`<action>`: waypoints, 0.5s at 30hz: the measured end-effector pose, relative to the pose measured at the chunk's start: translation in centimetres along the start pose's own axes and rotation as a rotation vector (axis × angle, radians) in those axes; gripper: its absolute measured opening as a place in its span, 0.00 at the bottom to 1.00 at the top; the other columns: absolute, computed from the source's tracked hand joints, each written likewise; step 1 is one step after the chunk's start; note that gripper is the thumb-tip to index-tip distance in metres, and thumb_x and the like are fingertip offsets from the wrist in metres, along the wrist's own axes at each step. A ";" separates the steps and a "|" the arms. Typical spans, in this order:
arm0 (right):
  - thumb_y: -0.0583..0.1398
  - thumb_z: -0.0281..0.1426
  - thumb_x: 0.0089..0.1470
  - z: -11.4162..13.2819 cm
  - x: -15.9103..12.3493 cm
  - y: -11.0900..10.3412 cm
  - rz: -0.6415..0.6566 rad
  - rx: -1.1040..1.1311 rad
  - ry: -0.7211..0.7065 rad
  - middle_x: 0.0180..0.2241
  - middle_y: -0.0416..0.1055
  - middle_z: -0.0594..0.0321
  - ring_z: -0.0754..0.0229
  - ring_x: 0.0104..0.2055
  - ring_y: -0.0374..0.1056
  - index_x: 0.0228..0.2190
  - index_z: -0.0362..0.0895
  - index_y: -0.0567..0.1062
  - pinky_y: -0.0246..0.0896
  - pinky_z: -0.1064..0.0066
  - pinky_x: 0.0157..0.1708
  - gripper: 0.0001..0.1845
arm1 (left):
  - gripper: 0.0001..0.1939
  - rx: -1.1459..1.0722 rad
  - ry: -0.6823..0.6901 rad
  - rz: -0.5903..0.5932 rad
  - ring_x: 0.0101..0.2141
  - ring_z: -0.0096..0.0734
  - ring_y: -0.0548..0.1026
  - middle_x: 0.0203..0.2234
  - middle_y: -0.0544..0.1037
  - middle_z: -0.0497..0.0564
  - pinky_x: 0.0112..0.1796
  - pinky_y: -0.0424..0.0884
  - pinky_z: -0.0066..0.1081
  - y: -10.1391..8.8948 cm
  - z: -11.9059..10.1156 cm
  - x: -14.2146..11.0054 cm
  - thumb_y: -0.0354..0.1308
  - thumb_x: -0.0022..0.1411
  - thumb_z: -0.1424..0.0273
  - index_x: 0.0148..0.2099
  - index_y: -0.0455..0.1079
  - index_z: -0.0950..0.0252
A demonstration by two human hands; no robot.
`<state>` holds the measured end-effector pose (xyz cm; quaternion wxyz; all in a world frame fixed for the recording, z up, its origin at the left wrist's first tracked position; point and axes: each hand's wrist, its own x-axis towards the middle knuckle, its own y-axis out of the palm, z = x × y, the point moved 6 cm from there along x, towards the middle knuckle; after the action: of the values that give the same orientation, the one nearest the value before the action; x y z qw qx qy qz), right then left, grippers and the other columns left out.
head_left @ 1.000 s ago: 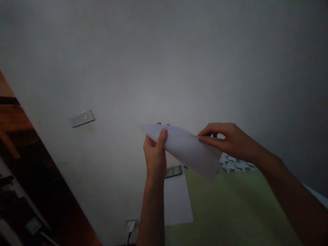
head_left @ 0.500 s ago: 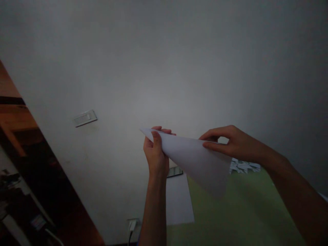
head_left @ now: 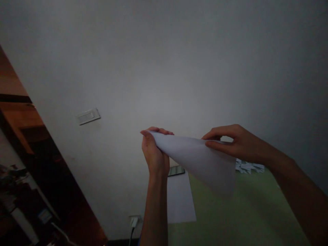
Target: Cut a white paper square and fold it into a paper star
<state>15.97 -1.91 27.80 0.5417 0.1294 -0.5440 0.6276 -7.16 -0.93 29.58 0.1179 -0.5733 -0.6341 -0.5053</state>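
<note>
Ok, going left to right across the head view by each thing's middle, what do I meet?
Wall switch → white plug → left hand → held white sheet → right hand.

Hands (head_left: 155, 155) bare, fingers (head_left: 219, 131) slender; forearms (head_left: 155, 208) bare, slim, tapering toward wrists (head_left: 270, 153).
</note>
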 end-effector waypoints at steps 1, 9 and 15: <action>0.63 0.40 0.64 -0.1 0.0 0.0 -0.002 -0.002 -0.002 0.38 0.86 0.63 0.53 0.39 0.81 0.40 0.52 0.86 0.76 0.64 0.40 0.11 | 0.28 0.005 0.003 -0.004 0.28 0.33 0.80 0.26 0.76 0.47 0.37 0.78 0.36 0.0 -0.1 0.0 0.64 0.62 0.39 0.37 0.70 0.61; 0.63 0.42 0.64 -0.5 -0.1 -0.1 -0.001 -0.008 0.004 0.39 0.86 0.63 0.54 0.39 0.81 0.40 0.51 0.86 0.75 0.65 0.39 0.12 | 0.24 -0.060 0.049 0.016 0.29 0.31 0.79 0.24 0.76 0.45 0.39 0.77 0.34 -0.3 -0.3 0.3 0.66 0.65 0.45 0.36 0.69 0.61; 0.63 0.42 0.65 0.1 -0.1 0.0 0.011 0.009 0.015 0.39 0.85 0.63 0.55 0.40 0.80 0.40 0.50 0.86 0.73 0.67 0.39 0.13 | 0.22 -0.033 0.139 -0.027 0.28 0.32 0.81 0.27 0.79 0.46 0.35 0.78 0.34 -0.5 -0.9 0.1 0.62 0.69 0.47 0.44 0.70 0.62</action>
<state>15.97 -2.00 27.79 0.5418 0.1240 -0.5378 0.6339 -8.00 -1.44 29.81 0.1453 -0.5300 -0.6238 -0.5558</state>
